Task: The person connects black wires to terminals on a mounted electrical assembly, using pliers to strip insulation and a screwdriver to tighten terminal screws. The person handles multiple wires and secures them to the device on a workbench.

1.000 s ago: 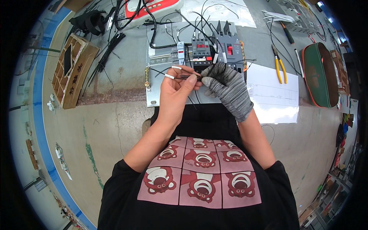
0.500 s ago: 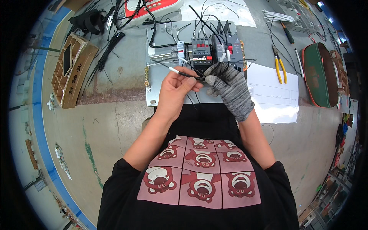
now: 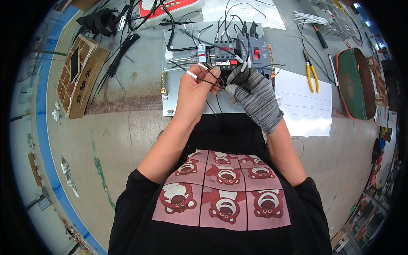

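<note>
My bare left hand (image 3: pixel 197 87) pinches several thin black wires (image 3: pixel 211 73) that carry white sleeves near their ends. Close beside it, my right hand (image 3: pixel 251 91) wears a grey knit glove and is closed on the same wire bundle. Both hands are above the near part of a grey metal mounting plate (image 3: pixel 182 100). Just beyond them on the plate are a black contactor (image 3: pixel 223 49), a dark grey breaker (image 3: pixel 257 49) with a red switch and a slim white module (image 3: pixel 201 53). Wire ends around the right fingers partly hide one another.
Yellow-handled pliers (image 3: pixel 311 76) lie on a printed paper sheet (image 3: pixel 304 104) at the right, near a green pouch (image 3: pixel 352 83). At the left are a divided wooden box (image 3: pixel 87 80) and a bundle of black cable ties (image 3: pixel 119 57). A screwdriver (image 3: pixel 319 36) lies farther back.
My left fingers have shifted up toward the contactor and now hold more wire ends. One white-sleeved wire now slants across the contactor. The right hand has barely moved.
</note>
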The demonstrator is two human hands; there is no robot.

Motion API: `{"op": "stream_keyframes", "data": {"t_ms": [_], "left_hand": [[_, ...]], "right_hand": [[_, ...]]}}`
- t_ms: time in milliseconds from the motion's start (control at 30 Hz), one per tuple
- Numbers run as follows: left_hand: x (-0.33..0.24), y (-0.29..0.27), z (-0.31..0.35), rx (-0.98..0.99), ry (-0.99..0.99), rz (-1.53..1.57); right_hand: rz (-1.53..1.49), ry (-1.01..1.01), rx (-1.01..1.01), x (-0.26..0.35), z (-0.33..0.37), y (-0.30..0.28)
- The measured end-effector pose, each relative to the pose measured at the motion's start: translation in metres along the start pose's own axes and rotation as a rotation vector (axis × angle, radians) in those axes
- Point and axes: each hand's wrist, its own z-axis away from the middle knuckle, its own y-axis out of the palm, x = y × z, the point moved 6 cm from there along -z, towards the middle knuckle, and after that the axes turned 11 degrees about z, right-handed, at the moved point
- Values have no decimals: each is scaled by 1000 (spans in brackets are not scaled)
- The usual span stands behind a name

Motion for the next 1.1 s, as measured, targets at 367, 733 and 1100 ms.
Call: {"op": "stream_keyframes", "data": {"t_ms": [367,733,1100], "left_hand": [[-11,6,3,-33,54,-69],[-13,10,22,127,83,-7],[-6,13,29,171,68,65]], "right_hand": [[80,18,99,-4,-1,0],[-44,92,55,-4,-3,-2],[-10,41,-25,-5,1,-2]]}}
